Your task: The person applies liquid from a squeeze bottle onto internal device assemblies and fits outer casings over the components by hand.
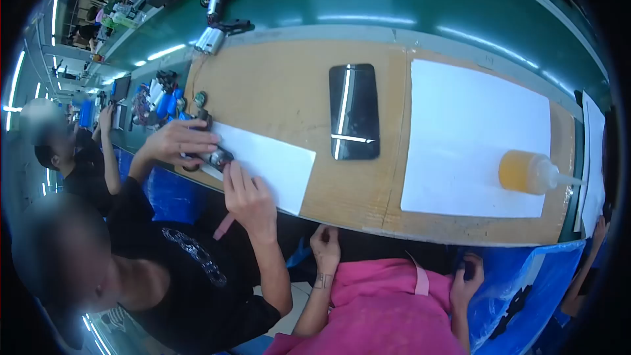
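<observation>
My left hand (325,246) is below the table's front edge, its fingers curled in, with nothing visible in them. To the right of the pink garment (388,302), my right hand (468,273) is low beside my lap, fingers bent but apart, holding nothing that I can see. Ahead, a black phone (355,112) lies flat on the brown board (282,79). Right of it is a large white sheet (473,131), with a bottle of yellow liquid (519,172) lying on its side.
At the left, a co-worker in a black shirt (190,289) handles a dark cylindrical part (218,156) over a smaller white sheet (279,171). Blue and silver tool parts (211,39) lie behind. Blue plastic sheeting (526,289) hangs at the right.
</observation>
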`<state>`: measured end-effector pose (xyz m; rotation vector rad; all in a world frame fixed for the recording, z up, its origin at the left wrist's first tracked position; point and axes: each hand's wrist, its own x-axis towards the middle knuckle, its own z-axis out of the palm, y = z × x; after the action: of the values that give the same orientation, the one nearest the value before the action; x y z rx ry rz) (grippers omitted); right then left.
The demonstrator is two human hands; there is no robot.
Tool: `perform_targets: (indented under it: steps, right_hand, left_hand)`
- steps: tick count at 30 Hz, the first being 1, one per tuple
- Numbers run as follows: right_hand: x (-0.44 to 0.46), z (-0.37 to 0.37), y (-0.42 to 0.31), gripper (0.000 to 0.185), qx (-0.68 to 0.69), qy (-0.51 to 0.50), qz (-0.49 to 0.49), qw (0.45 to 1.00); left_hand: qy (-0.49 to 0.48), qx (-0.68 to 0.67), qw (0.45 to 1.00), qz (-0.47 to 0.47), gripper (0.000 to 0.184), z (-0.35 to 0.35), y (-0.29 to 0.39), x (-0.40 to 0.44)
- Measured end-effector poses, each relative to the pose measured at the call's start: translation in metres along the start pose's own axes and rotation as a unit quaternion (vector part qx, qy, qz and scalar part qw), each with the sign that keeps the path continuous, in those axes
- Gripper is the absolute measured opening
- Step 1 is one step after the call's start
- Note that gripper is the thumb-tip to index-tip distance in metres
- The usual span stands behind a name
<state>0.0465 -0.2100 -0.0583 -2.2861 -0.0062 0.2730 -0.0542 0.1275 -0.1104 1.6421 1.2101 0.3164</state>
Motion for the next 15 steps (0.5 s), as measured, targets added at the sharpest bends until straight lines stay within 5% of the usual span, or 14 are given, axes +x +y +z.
perform_targets:
  steps: [2, 3, 4, 6, 7, 9, 10, 15]
  right_hand:
    - [0.016, 0.034, 0.04, 0.026, 0.009, 0.067, 0.138, 0.988]
    - [0.051, 0.029, 0.064, 0.026, 0.018, 0.064, 0.134, 0.989]
    - [0.064, 0.041, 0.058, 0.027, -0.007, 0.062, 0.034, 0.997]
    - [0.076, 0.096, 0.011, 0.03, -0.06, 0.063, -0.169, 0.982]
    - [0.067, 0.142, -0.049, 0.031, -0.085, 0.066, -0.268, 0.957]
    - [0.008, 0.27, -0.238, 0.035, -0.122, 0.077, -0.443, 0.885]
    - [-0.035, 0.338, -0.367, 0.037, -0.133, 0.084, -0.528, 0.834]
    - [-0.019, 0.326, -0.359, 0.036, -0.154, 0.108, -0.56, 0.807]
  left_hand:
    - [0.033, -0.036, 0.998, -0.025, 0.019, 0.005, -0.107, 0.014]
    - [0.009, 0.199, 0.975, 0.095, 0.021, 0.008, -0.175, 0.033]
    - [0.017, 0.202, 0.974, 0.099, 0.021, 0.005, -0.132, 0.052]
    - [0.159, 0.355, 0.904, 0.176, 0.032, -0.155, -0.052, 0.086]
    - [0.227, 0.425, 0.85, 0.211, 0.038, -0.137, 0.004, 0.113]
    - [0.278, 0.454, 0.738, 0.415, 0.041, -0.147, 0.103, 0.117]
    - [0.312, 0.455, 0.709, 0.44, 0.038, -0.143, 0.113, 0.123]
    - [0.365, 0.511, 0.609, 0.484, 0.026, -0.148, 0.09, 0.127]
